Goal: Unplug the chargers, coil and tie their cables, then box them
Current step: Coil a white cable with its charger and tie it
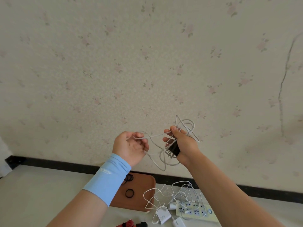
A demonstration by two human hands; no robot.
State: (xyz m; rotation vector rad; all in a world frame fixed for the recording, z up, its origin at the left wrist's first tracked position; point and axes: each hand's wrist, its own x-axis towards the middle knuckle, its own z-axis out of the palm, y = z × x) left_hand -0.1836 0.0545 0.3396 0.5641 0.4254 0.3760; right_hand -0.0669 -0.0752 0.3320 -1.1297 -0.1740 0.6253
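Note:
My right hand [183, 143] is raised in front of the wall and grips a black charger [174, 150] with its prongs pointing down-left, plus several loops of its white cable [186, 126]. My left hand [131, 147], with a light blue sleeve at the wrist, pinches a strand of the same cable [144, 136] to the left. More cable loops hang between and below the hands. On the surface below lie white chargers [164, 217] with tangled white cables [178, 192] and a power strip [195, 210].
A brown tray [144, 187] holds black hair ties [130, 193] below my left forearm. Red and black objects [131, 224] show at the bottom edge. A floral wallpapered wall with a dark baseboard [65, 164] fills the background.

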